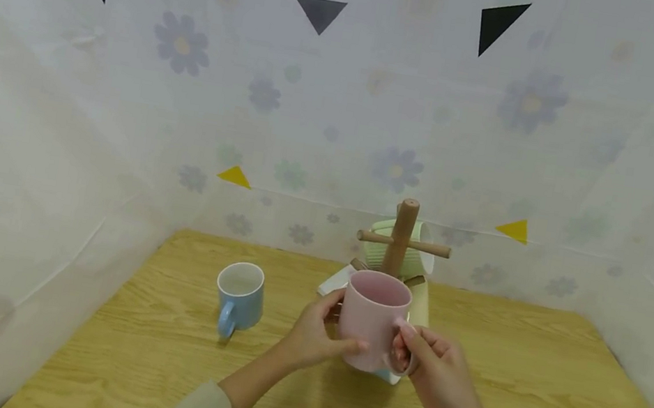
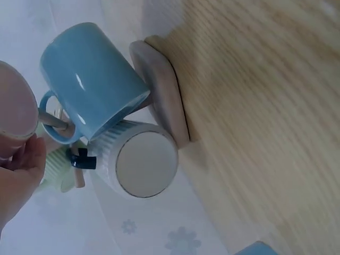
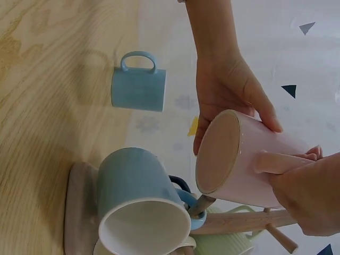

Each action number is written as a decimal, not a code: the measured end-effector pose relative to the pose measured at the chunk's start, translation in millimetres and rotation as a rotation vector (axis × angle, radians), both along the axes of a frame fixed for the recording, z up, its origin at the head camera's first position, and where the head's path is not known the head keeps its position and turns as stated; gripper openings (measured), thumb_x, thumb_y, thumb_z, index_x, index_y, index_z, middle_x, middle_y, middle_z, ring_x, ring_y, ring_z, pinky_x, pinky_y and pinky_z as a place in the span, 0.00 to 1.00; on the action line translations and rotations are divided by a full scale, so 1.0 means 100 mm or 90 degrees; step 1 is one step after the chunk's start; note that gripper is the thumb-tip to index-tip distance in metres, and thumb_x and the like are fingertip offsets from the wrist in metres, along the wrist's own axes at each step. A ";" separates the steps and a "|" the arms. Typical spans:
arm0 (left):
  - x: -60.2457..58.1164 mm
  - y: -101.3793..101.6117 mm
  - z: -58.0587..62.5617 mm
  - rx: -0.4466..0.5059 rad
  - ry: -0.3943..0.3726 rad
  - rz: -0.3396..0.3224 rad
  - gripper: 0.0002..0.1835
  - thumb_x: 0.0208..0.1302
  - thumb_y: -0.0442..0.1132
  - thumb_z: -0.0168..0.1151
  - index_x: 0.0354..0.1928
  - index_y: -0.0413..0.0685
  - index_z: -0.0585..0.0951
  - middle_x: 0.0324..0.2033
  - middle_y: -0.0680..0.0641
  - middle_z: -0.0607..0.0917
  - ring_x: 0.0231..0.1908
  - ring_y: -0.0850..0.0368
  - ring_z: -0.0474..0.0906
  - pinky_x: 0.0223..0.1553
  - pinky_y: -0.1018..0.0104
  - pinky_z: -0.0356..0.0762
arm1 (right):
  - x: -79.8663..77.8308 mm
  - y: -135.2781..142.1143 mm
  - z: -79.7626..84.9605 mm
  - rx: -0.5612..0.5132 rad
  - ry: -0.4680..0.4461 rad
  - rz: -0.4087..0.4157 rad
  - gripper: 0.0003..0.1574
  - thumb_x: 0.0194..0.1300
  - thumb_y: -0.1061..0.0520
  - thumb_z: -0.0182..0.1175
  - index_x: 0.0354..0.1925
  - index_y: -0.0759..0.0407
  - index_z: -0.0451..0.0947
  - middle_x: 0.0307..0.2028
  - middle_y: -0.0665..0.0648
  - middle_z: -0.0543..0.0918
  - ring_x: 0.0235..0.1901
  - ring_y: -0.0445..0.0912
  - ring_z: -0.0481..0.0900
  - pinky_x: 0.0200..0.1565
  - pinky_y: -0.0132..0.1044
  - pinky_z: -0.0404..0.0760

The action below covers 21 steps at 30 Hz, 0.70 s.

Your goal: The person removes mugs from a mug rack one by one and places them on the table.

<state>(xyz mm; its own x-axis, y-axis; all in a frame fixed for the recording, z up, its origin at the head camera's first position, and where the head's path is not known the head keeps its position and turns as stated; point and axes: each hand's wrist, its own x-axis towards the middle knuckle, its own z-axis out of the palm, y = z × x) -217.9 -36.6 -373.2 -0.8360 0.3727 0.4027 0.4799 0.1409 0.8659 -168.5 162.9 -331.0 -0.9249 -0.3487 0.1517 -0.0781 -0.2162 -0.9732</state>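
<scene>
The pink mug (image 1: 372, 324) is right of and below centre in the head view, its long axis near upright, mouth up and base down, its handle (image 3: 281, 163) toward the lower right. The left hand (image 1: 317, 333) wraps the mug's left side, thumb across the front; the right hand (image 1: 436, 365) pinches the handle. Behind the mug stands a wooden rack (image 1: 401, 236), bearing a pale green mug (image 1: 375, 252) and a glossy blue mug (image 2: 93, 79). Whether the pink mug touches a peg, I cannot tell. Another blue mug (image 1: 248, 308) stands upright left of centre, handle toward the bottom edge. The wood-grain table (image 1: 152, 354) fills the lower frame; pale flowered sheeting (image 1: 341, 107), with black and yellow triangles (image 1: 236, 176), encloses it.
</scene>
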 end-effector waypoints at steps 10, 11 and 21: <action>-0.15 -0.02 0.19 -0.081 0.064 0.005 0.29 0.58 0.55 0.61 0.55 0.42 0.75 0.48 0.45 0.82 0.45 0.53 0.79 0.47 0.57 0.77 | 0.07 0.23 -0.15 -0.052 0.044 -0.015 0.21 0.74 0.61 0.38 0.32 0.53 0.77 0.28 0.43 0.77 0.28 0.35 0.70 0.34 0.27 0.71; -0.17 -0.02 0.23 -0.091 0.079 0.029 0.25 0.60 0.52 0.61 0.53 0.42 0.77 0.46 0.44 0.83 0.44 0.52 0.79 0.45 0.56 0.78 | 0.08 0.27 -0.15 -0.056 0.047 -0.015 0.21 0.74 0.62 0.38 0.32 0.53 0.77 0.28 0.44 0.77 0.29 0.35 0.70 0.33 0.27 0.71; -0.31 0.12 0.61 -0.278 0.209 0.363 0.19 0.62 0.48 0.58 0.49 0.43 0.79 0.42 0.45 0.84 0.41 0.51 0.81 0.38 0.59 0.80 | 0.14 0.58 -0.23 -0.070 0.098 -0.052 0.22 0.73 0.66 0.34 0.34 0.57 0.76 0.30 0.44 0.77 0.31 0.37 0.71 0.34 0.29 0.71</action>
